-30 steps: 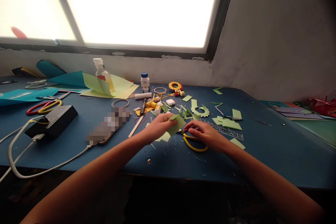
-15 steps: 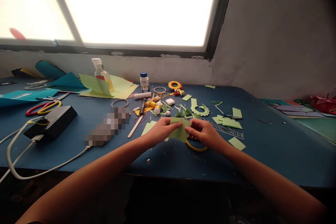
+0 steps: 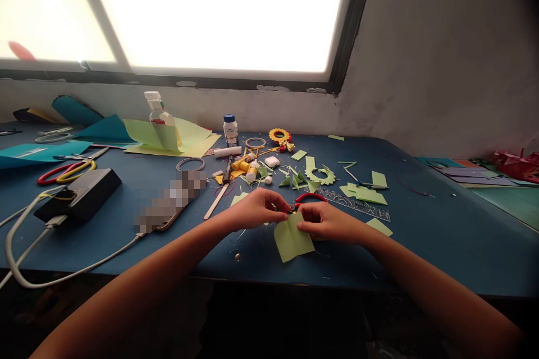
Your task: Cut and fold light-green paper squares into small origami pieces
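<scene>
A small light-green paper square with a crease down its middle is held over the front of the blue table. My right hand pinches its upper right edge between thumb and fingers. My left hand is closed at the square's upper left corner, thumb and fingertips together on the paper. Just behind my hands lie red-handled scissors, partly hidden by my right hand. A clear stencil ruler lies beyond my right hand, near more green paper pieces.
Behind my hands are green scraps, a toothed green paper ring, a glue bottle and a wooden stick. At left sit a black box with white cables and red-yellow scissors. A clear bottle stands by the window.
The paper square has been turned and lowered toward me, and it now hangs below my fingers. My left hand has shifted to its upper corner. More of the red scissor handle shows.
</scene>
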A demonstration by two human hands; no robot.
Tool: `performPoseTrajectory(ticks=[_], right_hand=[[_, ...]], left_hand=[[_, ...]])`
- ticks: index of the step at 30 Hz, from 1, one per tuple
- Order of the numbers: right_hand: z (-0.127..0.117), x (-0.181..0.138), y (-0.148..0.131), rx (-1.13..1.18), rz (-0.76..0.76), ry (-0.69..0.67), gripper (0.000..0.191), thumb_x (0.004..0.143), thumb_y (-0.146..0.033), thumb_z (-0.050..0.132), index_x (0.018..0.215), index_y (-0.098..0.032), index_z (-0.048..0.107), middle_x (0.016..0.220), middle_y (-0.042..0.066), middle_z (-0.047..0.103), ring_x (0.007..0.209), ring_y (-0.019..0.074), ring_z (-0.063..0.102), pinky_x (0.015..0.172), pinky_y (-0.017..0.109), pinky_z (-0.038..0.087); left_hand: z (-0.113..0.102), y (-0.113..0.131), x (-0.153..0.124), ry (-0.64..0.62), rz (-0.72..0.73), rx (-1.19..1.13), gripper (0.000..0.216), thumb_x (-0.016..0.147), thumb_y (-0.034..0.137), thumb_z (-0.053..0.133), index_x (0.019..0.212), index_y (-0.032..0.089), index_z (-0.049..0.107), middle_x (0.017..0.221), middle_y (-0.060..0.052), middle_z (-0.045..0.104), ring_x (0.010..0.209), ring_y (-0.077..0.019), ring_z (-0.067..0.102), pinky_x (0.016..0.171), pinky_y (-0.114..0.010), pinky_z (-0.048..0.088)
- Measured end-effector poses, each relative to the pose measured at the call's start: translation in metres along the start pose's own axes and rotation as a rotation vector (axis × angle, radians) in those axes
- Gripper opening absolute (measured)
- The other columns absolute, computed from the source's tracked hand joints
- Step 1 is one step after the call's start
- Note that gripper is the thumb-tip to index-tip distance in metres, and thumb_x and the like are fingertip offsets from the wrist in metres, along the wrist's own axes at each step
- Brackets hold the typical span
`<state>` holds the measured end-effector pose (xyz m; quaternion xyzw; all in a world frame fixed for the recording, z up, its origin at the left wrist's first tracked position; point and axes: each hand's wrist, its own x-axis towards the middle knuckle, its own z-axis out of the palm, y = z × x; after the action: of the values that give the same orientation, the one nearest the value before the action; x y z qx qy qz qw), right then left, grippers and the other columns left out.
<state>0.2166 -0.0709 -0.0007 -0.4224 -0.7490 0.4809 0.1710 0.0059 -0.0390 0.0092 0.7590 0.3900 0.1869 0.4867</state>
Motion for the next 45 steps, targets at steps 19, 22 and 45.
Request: performPoseTrajectory(ticks=[19,22,45], right_hand=[[0.016,0.004,0.016,-0.85,-0.616,0.178,0.029,0.094,-0.02,0.038,0.091,-0.02,0.067,0.092,0.008,0.07,0.081,0.0193,0.064,0.071,0.031,0.049],[0.013,0.006,0.019,-0.839,-0.675,0.163,0.027,0.094,-0.021,0.04,0.092,-0.02,0.067,0.095,0.008,0.07,0.084,0.0194,0.063,0.074,0.032,0.05],[0.011,0.005,0.018,-0.987,-0.769,0.081,0.028,0.092,-0.012,0.039,0.093,-0.016,0.067,0.103,0.006,0.07,0.091,0.0211,0.062,0.08,0.035,0.051]], left_hand=[[-0.003,-0.008,-0.002,-0.124,0.311,0.553,0.019,0.074,0.012,0.057,0.083,0.019,0.072,0.075,-0.001,0.067,0.067,-0.0124,0.059,0.064,-0.019,0.041],[-0.003,-0.005,-0.003,-0.142,0.346,0.588,0.023,0.074,0.009,0.055,0.085,0.02,0.072,0.08,-0.002,0.068,0.071,-0.0137,0.06,0.067,-0.02,0.041],[0.002,-0.003,-0.005,-0.178,0.407,0.797,0.024,0.078,0.007,0.054,0.085,0.02,0.073,0.09,-0.005,0.069,0.077,-0.0162,0.062,0.065,-0.022,0.041]])
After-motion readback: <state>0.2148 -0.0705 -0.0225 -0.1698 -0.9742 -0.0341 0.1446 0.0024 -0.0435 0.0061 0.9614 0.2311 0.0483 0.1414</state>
